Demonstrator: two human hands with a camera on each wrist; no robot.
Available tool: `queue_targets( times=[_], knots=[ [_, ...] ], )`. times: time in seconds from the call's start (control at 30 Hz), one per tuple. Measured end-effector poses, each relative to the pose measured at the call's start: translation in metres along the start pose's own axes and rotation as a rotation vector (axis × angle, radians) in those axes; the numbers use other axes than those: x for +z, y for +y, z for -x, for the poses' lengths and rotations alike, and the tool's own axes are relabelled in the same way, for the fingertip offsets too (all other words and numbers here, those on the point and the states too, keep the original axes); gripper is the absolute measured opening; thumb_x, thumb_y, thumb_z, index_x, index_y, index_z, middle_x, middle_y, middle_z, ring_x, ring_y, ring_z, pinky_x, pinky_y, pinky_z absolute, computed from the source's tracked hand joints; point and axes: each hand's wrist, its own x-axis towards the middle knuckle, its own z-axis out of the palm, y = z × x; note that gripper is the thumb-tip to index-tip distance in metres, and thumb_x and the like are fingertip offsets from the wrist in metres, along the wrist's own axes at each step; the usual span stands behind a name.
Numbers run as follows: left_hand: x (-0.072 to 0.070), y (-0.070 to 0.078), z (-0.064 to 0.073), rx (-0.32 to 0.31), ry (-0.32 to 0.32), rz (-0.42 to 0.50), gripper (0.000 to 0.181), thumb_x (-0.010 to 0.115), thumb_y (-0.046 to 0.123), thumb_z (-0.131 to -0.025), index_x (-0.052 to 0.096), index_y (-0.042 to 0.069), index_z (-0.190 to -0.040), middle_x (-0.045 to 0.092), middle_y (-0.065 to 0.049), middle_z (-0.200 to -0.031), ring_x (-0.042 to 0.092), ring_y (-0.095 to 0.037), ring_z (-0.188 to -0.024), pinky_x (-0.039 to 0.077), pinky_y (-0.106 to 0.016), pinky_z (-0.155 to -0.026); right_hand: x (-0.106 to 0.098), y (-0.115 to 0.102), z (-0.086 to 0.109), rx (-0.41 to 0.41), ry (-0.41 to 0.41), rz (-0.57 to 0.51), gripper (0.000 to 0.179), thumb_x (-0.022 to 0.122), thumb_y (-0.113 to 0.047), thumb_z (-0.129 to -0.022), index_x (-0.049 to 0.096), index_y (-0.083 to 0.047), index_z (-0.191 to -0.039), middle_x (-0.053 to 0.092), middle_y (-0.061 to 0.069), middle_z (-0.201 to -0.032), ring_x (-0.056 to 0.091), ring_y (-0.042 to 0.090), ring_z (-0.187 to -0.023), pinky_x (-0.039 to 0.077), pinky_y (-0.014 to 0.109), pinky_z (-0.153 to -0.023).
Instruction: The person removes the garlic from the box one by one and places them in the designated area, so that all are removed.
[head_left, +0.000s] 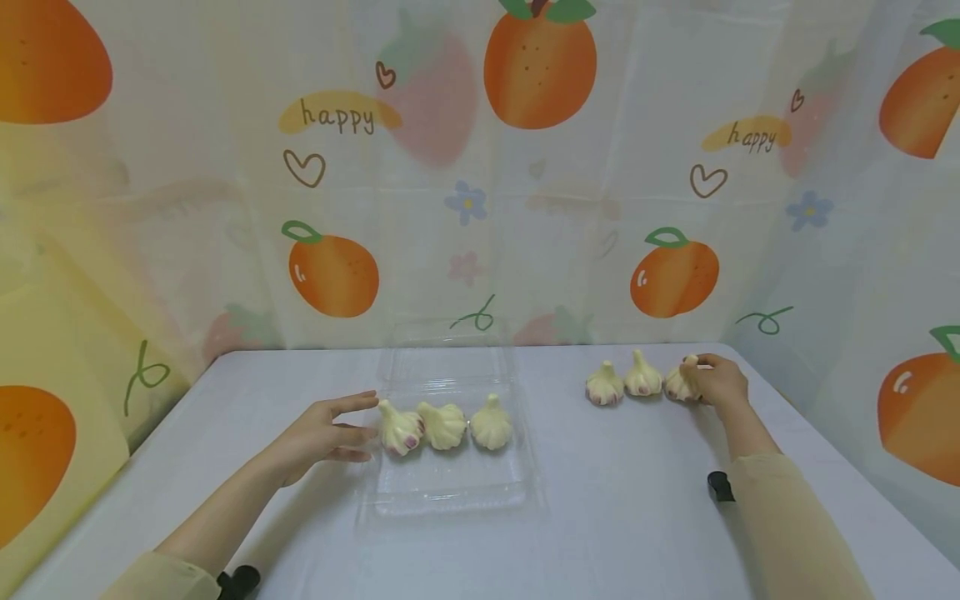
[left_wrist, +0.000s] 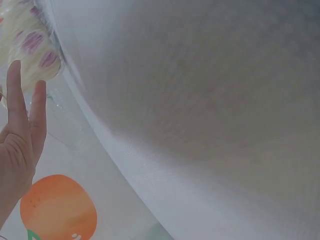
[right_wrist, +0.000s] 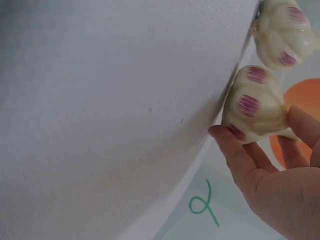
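Observation:
My right hand [head_left: 722, 382] is at the far right of the table, its fingers and thumb around a garlic bulb [right_wrist: 252, 105] that is pale with purple patches. Two more garlic bulbs, a middle one [head_left: 642, 375] and a left one [head_left: 604, 385], stand in a row beside it. My left hand [head_left: 324, 433] has its fingers spread at the left side of a clear plastic box [head_left: 450, 498] with its lid folded back. Inside the box sit a purple-marked garlic bulb [head_left: 402, 428] closest to my left fingertips, a middle bulb [head_left: 444, 427] and a right bulb [head_left: 492, 423].
A white cloth covers the table [head_left: 615, 517]. Behind it hangs a curtain [head_left: 570, 200] printed with oranges and strawberries. The raised clear lid [head_left: 446, 358] lies toward the back edge. Small black devices, one on the left wrist [head_left: 238, 582] and one on the right [head_left: 721, 487], stick out from the sleeves.

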Motion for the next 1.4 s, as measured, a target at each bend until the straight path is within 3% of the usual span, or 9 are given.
queue_targets(
  times=[0.3, 0.67, 0.9, 0.97, 1.07, 1.17, 1.27, 1.4],
  knots=[
    [0.001, 0.0, 0.0, 0.01, -0.01, 0.002, 0.067, 0.064, 0.007, -0.093, 0.032, -0.006, -0.151, 0.016, -0.02, -0.166, 0.059, -0.035, -0.126, 0.064, -0.038, -0.089, 0.0, -0.003, 0.003, 0.007, 0.0, -0.004, 0.056, 0.05, -0.031, -0.097, 0.047, 0.004, -0.14, 0.048, 0.03, -0.138, 0.05, 0.031, -0.102, 0.046, 0.018, -0.059],
    [0.001, 0.0, 0.0, -0.006, 0.0, -0.004, 0.067, 0.064, 0.007, -0.093, 0.032, -0.005, -0.151, 0.016, -0.018, -0.166, 0.057, -0.037, -0.128, 0.064, -0.037, -0.089, 0.0, -0.001, 0.003, 0.007, 0.017, -0.015, 0.054, 0.052, -0.028, -0.096, 0.049, 0.007, -0.137, 0.05, 0.03, -0.135, 0.052, 0.029, -0.1, 0.053, 0.02, -0.06],
    [0.001, 0.001, -0.001, -0.001, -0.004, -0.013, 0.067, 0.064, 0.008, -0.093, 0.032, -0.005, -0.151, 0.016, -0.019, -0.166, 0.056, -0.039, -0.129, 0.064, -0.037, -0.089, -0.001, -0.002, 0.002, 0.022, 0.009, -0.019, 0.057, 0.054, -0.031, -0.096, 0.048, 0.006, -0.139, 0.047, 0.03, -0.14, 0.049, 0.033, -0.107, 0.048, 0.016, -0.06],
    [0.001, 0.001, -0.001, -0.005, 0.0, -0.012, 0.067, 0.064, 0.008, -0.093, 0.033, -0.004, -0.151, 0.017, -0.018, -0.166, 0.057, -0.038, -0.128, 0.064, -0.036, -0.089, -0.002, -0.003, 0.003, 0.025, 0.011, -0.009, 0.059, 0.054, -0.034, -0.097, 0.046, 0.005, -0.14, 0.046, 0.03, -0.143, 0.049, 0.037, -0.113, 0.051, 0.022, -0.066],
    [0.0, 0.0, -0.001, -0.001, -0.006, -0.009, 0.068, 0.064, 0.008, -0.093, 0.032, -0.005, -0.151, 0.016, -0.018, -0.166, 0.059, -0.034, -0.125, 0.064, -0.036, -0.089, -0.001, -0.004, 0.003, 0.017, 0.035, 0.002, 0.06, 0.052, -0.035, -0.097, 0.045, 0.006, -0.141, 0.045, 0.032, -0.145, 0.047, 0.044, -0.124, 0.055, 0.041, -0.087],
    [-0.001, -0.001, -0.002, 0.002, -0.002, 0.001, 0.068, 0.064, 0.006, -0.092, 0.032, -0.006, -0.151, 0.015, -0.018, -0.166, 0.061, -0.029, -0.121, 0.064, -0.036, -0.089, 0.0, -0.007, 0.001, 0.007, 0.086, 0.003, 0.061, 0.05, -0.036, -0.098, 0.045, 0.006, -0.141, 0.044, 0.031, -0.147, 0.042, 0.048, -0.132, 0.045, 0.055, -0.107],
    [-0.002, -0.002, -0.002, 0.004, 0.002, 0.009, 0.068, 0.064, 0.004, -0.091, 0.033, -0.006, -0.15, 0.015, -0.017, -0.166, 0.062, -0.026, -0.119, 0.064, -0.036, -0.089, 0.001, -0.01, -0.001, 0.012, 0.161, -0.041, 0.06, 0.049, -0.035, -0.098, 0.043, 0.004, -0.144, 0.041, 0.03, -0.15, 0.037, 0.049, -0.138, 0.037, 0.057, -0.116],
    [-0.002, -0.002, -0.001, 0.007, -0.002, 0.008, 0.068, 0.064, 0.005, -0.091, 0.032, -0.006, -0.15, 0.015, -0.017, -0.166, 0.062, -0.026, -0.12, 0.064, -0.036, -0.09, 0.002, -0.016, -0.002, 0.013, 0.312, -0.199, 0.055, 0.051, -0.03, -0.099, 0.043, -0.001, -0.146, 0.04, 0.024, -0.154, 0.033, 0.044, -0.144, 0.033, 0.054, -0.122]
  ],
)
